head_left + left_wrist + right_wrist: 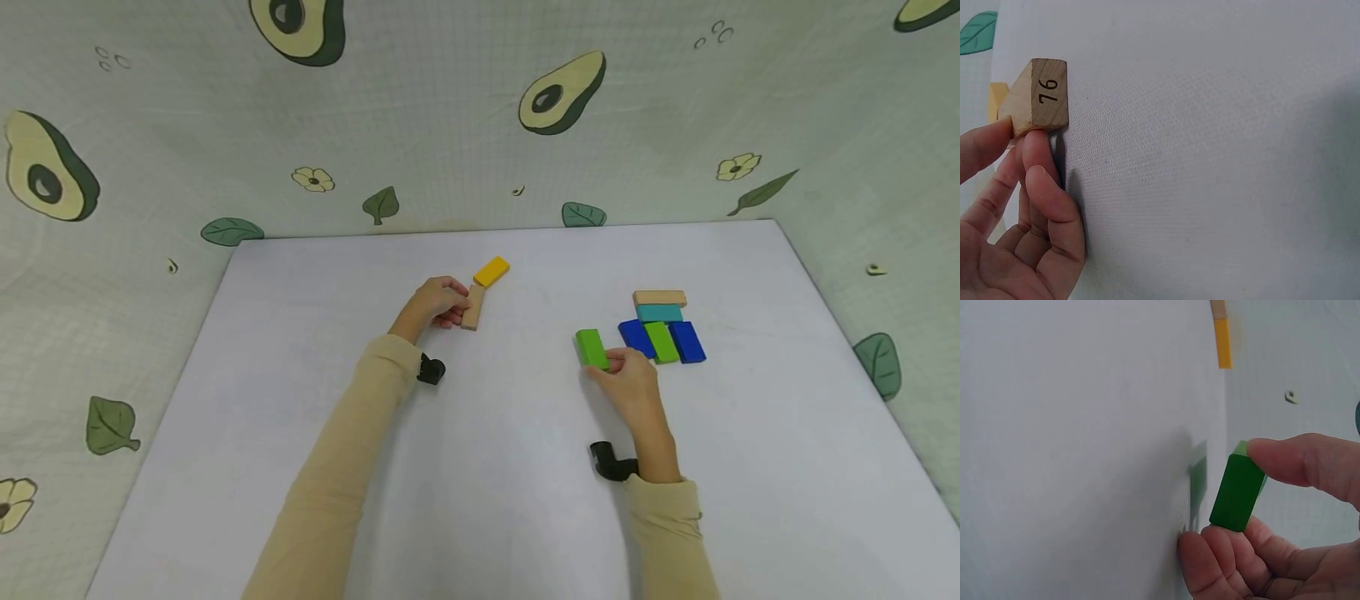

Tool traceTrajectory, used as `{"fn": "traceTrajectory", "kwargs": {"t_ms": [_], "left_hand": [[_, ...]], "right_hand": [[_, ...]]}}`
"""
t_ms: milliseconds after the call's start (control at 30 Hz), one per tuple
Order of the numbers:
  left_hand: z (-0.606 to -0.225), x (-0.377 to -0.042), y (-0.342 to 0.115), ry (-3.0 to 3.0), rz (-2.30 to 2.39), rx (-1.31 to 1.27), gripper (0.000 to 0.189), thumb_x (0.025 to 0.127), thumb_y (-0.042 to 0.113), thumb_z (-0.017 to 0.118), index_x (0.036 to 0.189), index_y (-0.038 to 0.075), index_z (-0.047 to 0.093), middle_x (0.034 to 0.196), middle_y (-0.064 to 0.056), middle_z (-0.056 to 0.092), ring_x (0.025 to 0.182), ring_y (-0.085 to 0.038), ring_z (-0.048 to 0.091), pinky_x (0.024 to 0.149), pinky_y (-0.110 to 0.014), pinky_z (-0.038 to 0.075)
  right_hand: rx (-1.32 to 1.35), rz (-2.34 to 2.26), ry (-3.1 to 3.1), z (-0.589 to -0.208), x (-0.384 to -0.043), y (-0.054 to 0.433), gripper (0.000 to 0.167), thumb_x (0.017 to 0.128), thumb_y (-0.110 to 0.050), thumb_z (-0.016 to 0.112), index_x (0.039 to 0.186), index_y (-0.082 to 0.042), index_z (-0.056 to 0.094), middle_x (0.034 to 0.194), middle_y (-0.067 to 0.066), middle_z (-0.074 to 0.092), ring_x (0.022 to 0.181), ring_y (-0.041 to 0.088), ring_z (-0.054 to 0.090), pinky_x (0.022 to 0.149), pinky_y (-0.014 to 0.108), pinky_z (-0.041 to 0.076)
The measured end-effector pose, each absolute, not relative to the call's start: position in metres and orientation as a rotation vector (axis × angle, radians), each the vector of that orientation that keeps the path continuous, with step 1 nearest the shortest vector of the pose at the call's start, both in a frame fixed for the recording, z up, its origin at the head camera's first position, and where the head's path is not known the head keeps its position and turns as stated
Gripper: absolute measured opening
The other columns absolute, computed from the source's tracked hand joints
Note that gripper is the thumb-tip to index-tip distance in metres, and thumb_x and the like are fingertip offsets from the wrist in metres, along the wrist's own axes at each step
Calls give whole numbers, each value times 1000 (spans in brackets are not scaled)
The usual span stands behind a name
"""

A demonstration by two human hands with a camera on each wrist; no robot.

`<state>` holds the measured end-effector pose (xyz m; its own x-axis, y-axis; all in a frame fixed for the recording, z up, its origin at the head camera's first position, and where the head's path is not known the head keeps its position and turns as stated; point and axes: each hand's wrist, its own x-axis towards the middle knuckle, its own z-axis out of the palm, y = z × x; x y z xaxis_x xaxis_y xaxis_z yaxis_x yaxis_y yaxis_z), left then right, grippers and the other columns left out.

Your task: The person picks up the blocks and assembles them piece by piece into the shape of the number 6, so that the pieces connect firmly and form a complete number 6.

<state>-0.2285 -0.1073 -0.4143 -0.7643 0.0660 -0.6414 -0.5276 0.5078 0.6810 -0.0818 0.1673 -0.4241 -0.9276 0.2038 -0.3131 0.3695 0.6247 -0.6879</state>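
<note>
My left hand (438, 302) pinches a plain wooden block (472, 307) between thumb and fingers. In the left wrist view, printed digits show on the end face of that wooden block (1049, 94). Its far end meets a yellow block (492, 272), which lies at an angle on the table. My right hand (626, 382) grips a green block (592, 348) by its near end, thumb on one side and fingers on the other. In the right wrist view the green block (1238, 492) is close over the white surface, with a green-tinted reflection beside it.
Right of the held green block, a group lies on the white table (495, 500): a wooden block (660, 297), a teal block (659, 313), a blue block (637, 338), another green block (662, 342) and a second blue block (687, 342). An avocado-patterned cloth (450, 125) hangs behind.
</note>
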Motion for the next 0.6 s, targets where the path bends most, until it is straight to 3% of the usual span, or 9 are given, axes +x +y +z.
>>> {"fn": "traceTrajectory", "kwargs": {"t_ms": [600], "left_hand": [[-413,-228,-107,2131,1255,-372,26,86,18,64,111,12,56,75,-2,57,60,-13,55,57,-23,47]], "right_hand": [[350,-1266,2643,-426,-86,128,44,83,-15,67,118,9,53,100,18,51,90,27,52,74,32,44]]}}
